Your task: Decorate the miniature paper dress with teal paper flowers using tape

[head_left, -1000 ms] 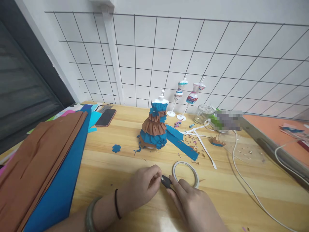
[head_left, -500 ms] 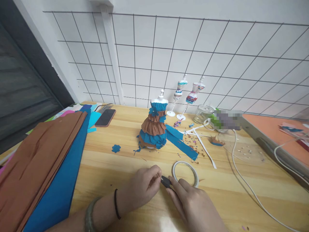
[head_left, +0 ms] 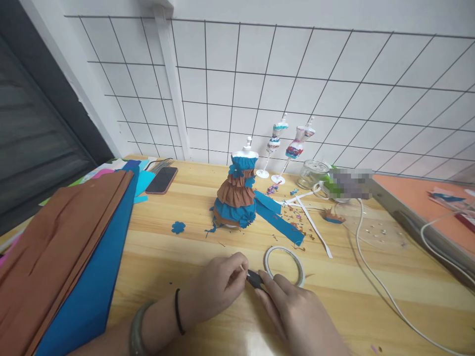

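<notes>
Near the front of the table, my left hand (head_left: 218, 282) is closed in a pinch; whatever sits between its fingertips is too small to name. My right hand (head_left: 297, 306) grips a small black hand tool (head_left: 254, 279), whose tip meets the left fingertips. Its exact kind is partly hidden by the fingers. Just beyond my right hand lies a roll of white tape (head_left: 269, 262), flat on the wood. Farther back stands a small dress form (head_left: 241, 190) in a tiered dress of blue and brown crepe paper with blue flowers. A loose blue paper flower (head_left: 178, 227) lies to its left.
Brown and blue paper sheets (head_left: 74, 237) cover the left side, with a phone (head_left: 162, 180) behind them. Blue strips (head_left: 282, 227) and scraps lie right of the dress. Two smaller dress forms (head_left: 295, 148), a glass jar (head_left: 312, 175) and a white cable (head_left: 382, 287) are farther right.
Hardly anything differs. Both hands stay pinched together at the same spot, and the tool in my right hand has turned very slightly.
</notes>
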`<act>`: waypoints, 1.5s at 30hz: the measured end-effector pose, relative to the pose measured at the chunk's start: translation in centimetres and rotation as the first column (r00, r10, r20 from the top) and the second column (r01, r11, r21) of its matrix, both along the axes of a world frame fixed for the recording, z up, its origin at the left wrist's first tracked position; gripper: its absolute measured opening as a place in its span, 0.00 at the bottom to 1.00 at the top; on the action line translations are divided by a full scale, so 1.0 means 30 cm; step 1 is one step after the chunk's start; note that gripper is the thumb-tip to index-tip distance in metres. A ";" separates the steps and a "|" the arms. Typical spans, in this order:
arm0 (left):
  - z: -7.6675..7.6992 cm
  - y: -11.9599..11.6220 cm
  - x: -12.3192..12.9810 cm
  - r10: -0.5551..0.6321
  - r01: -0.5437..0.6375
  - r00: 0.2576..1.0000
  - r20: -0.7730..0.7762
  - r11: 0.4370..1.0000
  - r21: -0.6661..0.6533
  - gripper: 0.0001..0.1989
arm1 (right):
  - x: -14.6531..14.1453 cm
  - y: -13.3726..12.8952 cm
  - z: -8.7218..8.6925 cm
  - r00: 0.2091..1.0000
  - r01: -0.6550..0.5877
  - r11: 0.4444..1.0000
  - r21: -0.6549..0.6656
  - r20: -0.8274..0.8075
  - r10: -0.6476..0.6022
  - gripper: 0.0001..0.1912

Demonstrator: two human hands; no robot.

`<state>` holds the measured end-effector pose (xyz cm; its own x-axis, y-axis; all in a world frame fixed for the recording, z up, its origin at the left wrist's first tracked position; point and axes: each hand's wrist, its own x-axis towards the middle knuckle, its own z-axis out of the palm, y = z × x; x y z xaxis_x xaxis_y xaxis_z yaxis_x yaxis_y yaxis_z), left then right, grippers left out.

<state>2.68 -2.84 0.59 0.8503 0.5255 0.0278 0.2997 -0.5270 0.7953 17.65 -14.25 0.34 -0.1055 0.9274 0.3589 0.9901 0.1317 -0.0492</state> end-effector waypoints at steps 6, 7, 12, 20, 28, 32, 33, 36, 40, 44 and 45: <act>0.003 0.000 -0.004 -0.003 0.003 1.000 -0.004 1.000 -0.015 0.04 | 0.002 0.002 0.002 1.000 -0.013 1.000 -0.010 -0.016 0.013 0.24; 0.006 0.001 -0.005 -0.003 0.003 1.000 -0.005 1.000 -0.018 0.05 | 0.002 0.002 0.003 1.000 -0.015 1.000 -0.014 -0.027 0.015 0.24; 0.014 0.007 -0.004 -0.003 0.003 1.000 0.011 0.999 -0.051 0.05 | 0.001 0.000 0.005 0.997 -0.017 0.999 -0.037 -0.079 0.014 0.22; -0.013 0.032 -0.001 0.127 -0.107 0.989 0.070 0.965 -0.239 0.06 | 0.006 -0.001 0.009 0.990 -0.005 0.999 -0.054 -0.141 -0.003 0.19; -0.048 0.076 -0.010 0.165 -0.135 0.984 0.065 0.934 -0.330 0.05 | 0.016 0.000 0.021 0.955 -0.159 0.939 -0.306 -0.288 0.068 0.08; -0.053 0.089 -0.015 0.189 -0.170 0.981 0.046 0.949 -0.266 0.05 | -0.007 0.003 0.022 0.952 -0.249 0.884 -0.396 -0.267 0.148 0.06; -0.052 0.090 -0.017 0.192 -0.176 0.980 0.044 0.954 -0.241 0.05 | -0.010 0.004 0.021 0.953 -0.253 0.882 -0.397 -0.257 0.158 0.07; -0.040 0.090 -0.021 0.189 -0.182 0.981 0.033 0.970 -0.159 0.05 | -0.008 0.004 0.016 0.955 -0.265 0.891 -0.370 -0.232 0.187 0.07; -0.016 0.089 -0.025 0.177 -0.177 0.984 0.000 0.984 -0.019 0.05 | 0.004 0.004 0.010 0.942 -0.297 0.917 -0.267 -0.240 0.236 0.12; 0.000 0.093 -0.027 0.181 -0.178 0.983 -0.027 0.980 0.091 0.05 | 0.021 0.012 -0.002 0.964 -0.200 0.968 -0.154 -0.209 0.166 0.17; 0.001 0.095 -0.027 0.184 -0.180 0.983 -0.027 0.977 0.113 0.05 | 0.027 0.014 -0.004 0.968 -0.171 0.974 -0.147 -0.209 0.139 0.18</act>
<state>1.88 0.00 0.63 0.7423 0.6671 0.0639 0.4266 -0.5440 0.7225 18.46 -13.82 0.23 -0.1952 0.9527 0.2328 0.9268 0.2568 -0.2741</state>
